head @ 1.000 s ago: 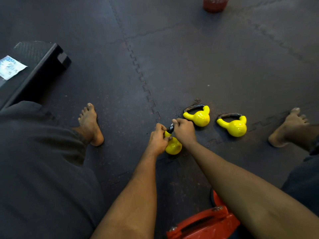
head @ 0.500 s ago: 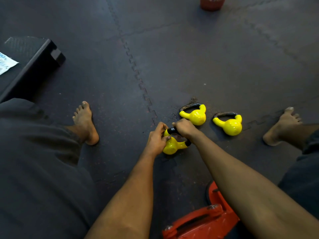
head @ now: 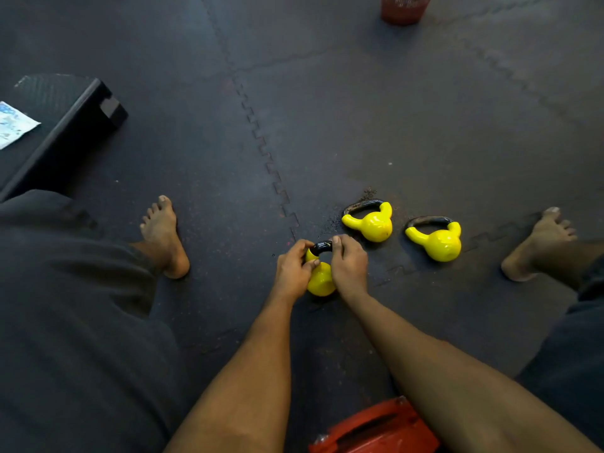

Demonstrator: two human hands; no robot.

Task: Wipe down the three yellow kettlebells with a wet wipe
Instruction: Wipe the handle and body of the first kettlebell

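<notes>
Three small yellow kettlebells with dark handles are on the black floor mat. The nearest kettlebell (head: 320, 279) stands between my hands. My left hand (head: 292, 273) grips its left side and the handle's left end. My right hand (head: 349, 268) grips the handle's right end and covers its right side. A second kettlebell (head: 372, 225) lies on its side just beyond, and a third kettlebell (head: 439, 243) lies to its right. No wet wipe shows in either hand. A blue and white wipe packet (head: 13, 124) lies on a black bench at the far left.
My bare left foot (head: 165, 237) and right foot (head: 539, 243) rest on the mat (head: 359, 109) either side. The black bench (head: 65, 125) stands at left. An orange-red weight (head: 376, 429) sits near the bottom edge. A red container (head: 403, 8) stands at the top.
The nearest kettlebell has turned from lying with its handle to the right to handle up and away from me. Both hands moved with it and now hold the handle's two ends.
</notes>
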